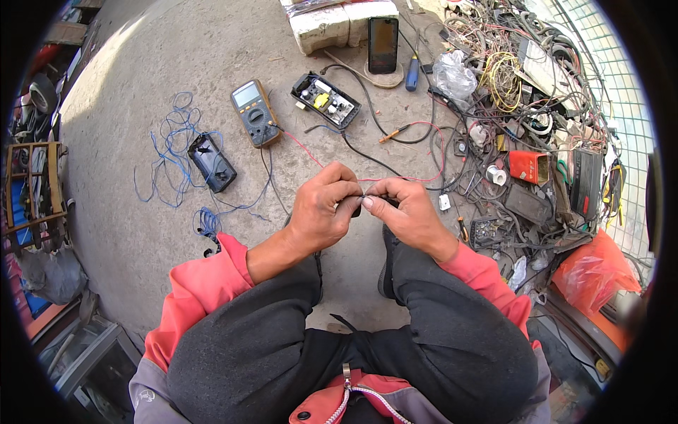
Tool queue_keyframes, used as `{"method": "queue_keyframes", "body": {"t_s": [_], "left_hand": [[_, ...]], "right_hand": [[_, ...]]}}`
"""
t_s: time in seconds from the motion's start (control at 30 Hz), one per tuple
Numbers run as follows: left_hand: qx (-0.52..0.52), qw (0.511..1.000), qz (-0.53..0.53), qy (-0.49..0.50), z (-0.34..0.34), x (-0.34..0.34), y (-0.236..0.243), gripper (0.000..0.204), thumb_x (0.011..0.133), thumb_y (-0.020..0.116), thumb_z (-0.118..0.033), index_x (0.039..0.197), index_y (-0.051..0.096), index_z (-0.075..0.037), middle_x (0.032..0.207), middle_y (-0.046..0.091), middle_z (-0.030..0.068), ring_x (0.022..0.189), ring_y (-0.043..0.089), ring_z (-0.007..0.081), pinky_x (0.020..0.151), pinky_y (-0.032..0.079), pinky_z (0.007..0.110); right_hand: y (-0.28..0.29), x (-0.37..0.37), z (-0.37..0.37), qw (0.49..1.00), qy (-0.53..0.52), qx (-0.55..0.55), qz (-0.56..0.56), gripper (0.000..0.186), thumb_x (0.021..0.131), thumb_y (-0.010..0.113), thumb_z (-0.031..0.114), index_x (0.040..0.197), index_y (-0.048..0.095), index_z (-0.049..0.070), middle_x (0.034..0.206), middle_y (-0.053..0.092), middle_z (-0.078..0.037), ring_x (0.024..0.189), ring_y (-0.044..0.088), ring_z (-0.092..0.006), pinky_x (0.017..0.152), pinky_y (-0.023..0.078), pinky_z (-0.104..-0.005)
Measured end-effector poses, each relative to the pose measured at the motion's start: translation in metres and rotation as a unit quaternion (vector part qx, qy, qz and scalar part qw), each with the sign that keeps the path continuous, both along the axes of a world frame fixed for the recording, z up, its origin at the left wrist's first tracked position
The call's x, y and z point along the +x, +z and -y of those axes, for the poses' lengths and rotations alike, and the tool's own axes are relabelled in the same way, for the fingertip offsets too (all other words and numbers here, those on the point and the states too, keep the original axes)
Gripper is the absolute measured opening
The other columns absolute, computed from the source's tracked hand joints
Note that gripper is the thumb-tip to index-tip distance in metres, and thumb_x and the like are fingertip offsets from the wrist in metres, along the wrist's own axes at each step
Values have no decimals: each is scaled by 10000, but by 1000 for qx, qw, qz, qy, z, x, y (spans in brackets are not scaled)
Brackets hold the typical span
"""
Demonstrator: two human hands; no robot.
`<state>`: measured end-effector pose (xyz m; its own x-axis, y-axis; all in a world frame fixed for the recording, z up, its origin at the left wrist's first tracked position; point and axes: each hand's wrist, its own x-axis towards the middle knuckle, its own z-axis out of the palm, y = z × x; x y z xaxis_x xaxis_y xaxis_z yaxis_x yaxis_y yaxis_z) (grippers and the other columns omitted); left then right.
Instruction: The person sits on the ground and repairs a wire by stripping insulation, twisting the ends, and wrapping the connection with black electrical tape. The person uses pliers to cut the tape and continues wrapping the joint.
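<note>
My left hand [322,205] and my right hand [412,214] meet above the concrete floor, between my knees. Thumbs and fingers of both are pinched on a small dark piece that the fingertips mostly cover; its kind is not clear. Beyond them lies a black device housing with its circuit board exposed [326,101], a black cable running from it. To its left sits a grey and orange multimeter [254,112], with a red lead [302,146] passing just beyond my fingers. An open black case half [212,162] rests further left among thin blue wires [171,145].
A heap of cables and scrap parts [526,106] fills the right side, with an orange-red bag [597,272] at its near end. A phone [383,46] leans upright against a white block [328,27]. Beside it lies a blue-handled screwdriver [412,75]. An orange-tipped probe [394,133] is on the floor.
</note>
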<state>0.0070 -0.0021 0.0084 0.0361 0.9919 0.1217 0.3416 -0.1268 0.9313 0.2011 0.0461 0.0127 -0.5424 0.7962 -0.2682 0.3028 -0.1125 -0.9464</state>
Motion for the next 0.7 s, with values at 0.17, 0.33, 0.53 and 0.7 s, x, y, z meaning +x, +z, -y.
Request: {"method": "queue_keyframes", "body": {"t_s": [0.17,0.33,0.53,0.7], "left_hand": [[-35,999,6,-18,0,-2,0,131,804,707,55,928,684,20,914,645,118,819,672,293,717,536,375],[-31,998,24,-44,-3,-5,-9,132,851,681,33,982,680,17,936,666,138,878,668,314,790,527,396],[-114,992,40,-32,-1,-6,-5,91,905,654,2,988,680,27,931,686,160,867,675,291,764,519,382],[-247,966,66,-35,-1,-6,4,117,925,635,0,1032,668,31,950,696,151,894,683,214,775,526,359]], "right_hand": [[-2,1,-1,1000,0,14,-8,162,942,696,114,909,685,-44,679,618,-42,630,517,-71,566,429,-276],[-5,3,1,995,-38,-74,-59,136,972,666,103,948,669,-31,768,648,-16,704,559,-63,624,451,-242],[-3,1,1,992,-58,-90,-71,136,986,657,109,971,659,-26,799,647,-5,722,560,-58,639,451,-231],[-6,2,0,993,-56,-72,-68,143,994,651,118,980,655,-24,797,633,8,715,540,-48,631,439,-224]]}}
